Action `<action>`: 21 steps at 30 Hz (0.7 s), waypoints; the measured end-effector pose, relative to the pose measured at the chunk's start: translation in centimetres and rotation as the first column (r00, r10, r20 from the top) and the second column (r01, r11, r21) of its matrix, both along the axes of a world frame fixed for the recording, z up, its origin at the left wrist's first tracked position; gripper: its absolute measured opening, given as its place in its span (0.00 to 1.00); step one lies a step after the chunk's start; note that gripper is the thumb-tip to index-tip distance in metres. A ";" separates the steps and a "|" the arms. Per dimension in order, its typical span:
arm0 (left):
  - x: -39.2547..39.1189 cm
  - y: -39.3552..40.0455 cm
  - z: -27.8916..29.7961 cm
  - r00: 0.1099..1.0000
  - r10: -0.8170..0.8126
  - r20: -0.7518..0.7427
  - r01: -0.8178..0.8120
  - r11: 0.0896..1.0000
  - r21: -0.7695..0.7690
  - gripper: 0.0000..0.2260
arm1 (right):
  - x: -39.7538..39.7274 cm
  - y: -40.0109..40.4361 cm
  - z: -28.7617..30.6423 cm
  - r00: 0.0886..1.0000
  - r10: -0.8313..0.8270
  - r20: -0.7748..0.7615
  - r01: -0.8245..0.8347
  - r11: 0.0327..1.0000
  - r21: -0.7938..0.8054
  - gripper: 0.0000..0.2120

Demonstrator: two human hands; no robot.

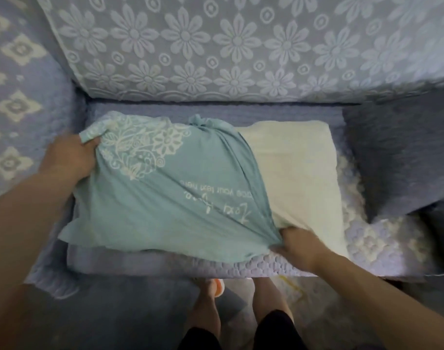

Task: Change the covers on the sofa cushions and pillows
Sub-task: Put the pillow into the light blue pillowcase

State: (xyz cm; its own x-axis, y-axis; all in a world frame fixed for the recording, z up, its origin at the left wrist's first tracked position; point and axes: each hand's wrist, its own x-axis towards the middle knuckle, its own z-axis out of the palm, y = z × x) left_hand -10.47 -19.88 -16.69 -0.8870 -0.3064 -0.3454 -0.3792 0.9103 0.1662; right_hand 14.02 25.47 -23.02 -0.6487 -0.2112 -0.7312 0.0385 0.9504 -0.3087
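Both hands, left hand (72,154) and right hand (300,245), grip the teal cover (150,198), half over the white pillow (296,170); next, tug it right.

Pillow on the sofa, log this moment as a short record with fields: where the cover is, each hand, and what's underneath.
pillow: cream pillow, right part bare
cover: teal cover with white floral print, over the pillow's left part, open edge bunched
left hand: left hand grips the cover's far left corner
right hand: right hand grips the cover's bunched edge at the near side
underneath: quilted seat cushion
behind: floral backrest
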 end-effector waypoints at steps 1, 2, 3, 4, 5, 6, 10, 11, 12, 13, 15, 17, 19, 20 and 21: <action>0.5 -0.5 -0.2 1.000 0.014 0.006 -0.014 1.000 -0.016 0.24 | 0.0 1.1 -0.2 0.978 -0.045 -0.206 0.055 0.997 0.044 0.20; 1.1 -1.1 -0.5 0.999 0.040 0.016 -0.040 0.998 -0.040 0.24 | 0.6 2.2 -0.1 0.918 -0.068 -0.392 0.095 0.994 0.051 0.20; 1.8 -1.3 -0.8 0.998 0.057 0.022 -0.055 0.996 -0.069 0.25 | 1.6 2.8 0.5 0.870 -0.105 -0.481 0.139 0.990 0.035 0.20; 2.7 -1.2 -1.4 0.998 0.047 0.048 -0.042 0.994 -0.103 0.25 | 2.6 2.7 1.4 0.884 -0.154 -0.441 0.187 0.982 0.033 0.19; 3.7 -0.5 -2.0 0.996 0.022 0.085 -0.011 0.992 -0.126 0.25 | 3.9 2.3 1.9 0.929 -0.206 -0.308 0.238 0.969 0.071 0.18; 4.8 0.6 -2.7 0.992 0.004 0.127 0.013 0.991 -0.131 0.25 | 4.8 1.6 2.3 0.963 -0.216 -0.159 0.234 0.967 0.100 0.17; 8.1 6.2 -4.7 0.982 0.097 0.160 -0.085 0.993 -0.081 0.27 | -0.1 -1.2 3.9 0.898 -0.431 0.088 0.440 0.879 -0.185 0.10; 8.6 7.2 -5.0 0.993 0.044 0.110 -0.037 0.997 -0.066 0.29 | -2.7 -2.0 4.5 0.862 -0.497 0.100 0.504 0.824 -0.259 0.12; 9.0 7.7 -5.4 0.998 -0.048 0.051 0.050 0.997 -0.051 0.30 | -5.5 -2.7 4.6 0.811 -0.573 0.120 0.579 0.755 -0.307 0.15; 9.2 8.1 -5.8 0.992 -0.129 -0.002 0.129 0.991 -0.029 0.28 | -7.8 -3.5 4.8 0.719 -0.679 0.148 0.684 0.651 -0.331 0.18; 8.8 8.2 -6.5 0.985 -0.157 -0.070 0.159 0.987 0.020 0.25 | -12.7 -4.6 4.6 0.515 -0.841 0.162 0.822 0.432 -0.371 0.18; 8.2 8.2 -6.9 0.993 -0.088 -0.083 0.092 0.995 0.049 0.22 | -18.0 -5.7 3.6 0.415 -0.859 0.301 0.864 0.267 -0.428 0.20; 8.8 9.3 -6.9 0.985 -0.125 -0.115 0.129 0.991 0.031 0.23 | -22.5 -6.4 2.8 0.379 -0.784 0.491 0.886 0.155 -0.437 0.25; 9.4 9.8 -7.0 0.979 -0.157 -0.129 0.161 0.987 0.016 0.24 | -24.8 -7.0 2.1 0.377 -0.746 0.549 0.897 0.146 -0.417 0.27; 10.0 10.3 -7.0 0.974 -0.178 -0.142 0.182 0.983 0.013 0.24 | -26.8 -7.8 1.4 0.373 -0.724 0.580 0.910 0.164 -0.380 0.26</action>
